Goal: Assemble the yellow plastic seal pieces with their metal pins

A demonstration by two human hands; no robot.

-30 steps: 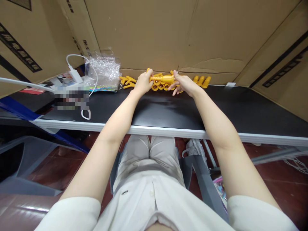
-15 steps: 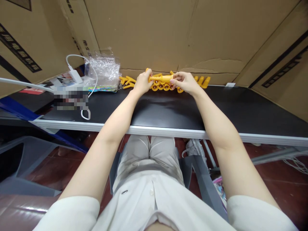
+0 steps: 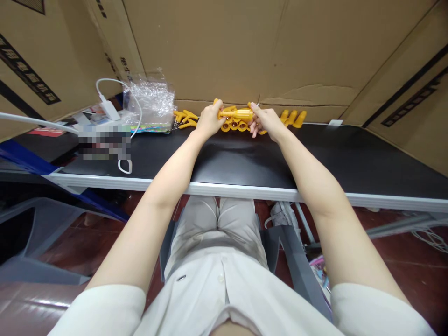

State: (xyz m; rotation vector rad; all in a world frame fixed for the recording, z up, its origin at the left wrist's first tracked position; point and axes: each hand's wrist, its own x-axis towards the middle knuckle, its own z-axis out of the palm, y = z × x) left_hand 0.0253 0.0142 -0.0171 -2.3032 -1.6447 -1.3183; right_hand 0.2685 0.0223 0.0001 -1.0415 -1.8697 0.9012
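Note:
My left hand [image 3: 210, 118] is closed round the narrow, ridged end of a yellow plastic piece [image 3: 242, 114], which lies level and widens into a ribbed cup towards the right. At that wide end is my right hand [image 3: 266, 122], its thumb on the upper side and its other fingers curled below. Just behind and below the piece, several yellow round cups [image 3: 234, 126] stand in a row on the black table, partly hidden by my hands. More yellow cup-shaped pieces [image 3: 293, 118] lie right of my right hand. Branching yellow pieces [image 3: 185, 117] lie left of my left hand.
Cardboard walls [image 3: 224, 51] close off the table's back and sides. Clear plastic packaging [image 3: 149, 102] lies on the left over a colourful sheet, beside a white plug with a cable [image 3: 111, 111]. A pale metal edge [image 3: 241, 190] runs along the table's front.
My right hand has shifted its grip at the cup end: the thumb is now higher and the fingers have curled lower. My left hand and the yellow piece stay almost where they were.

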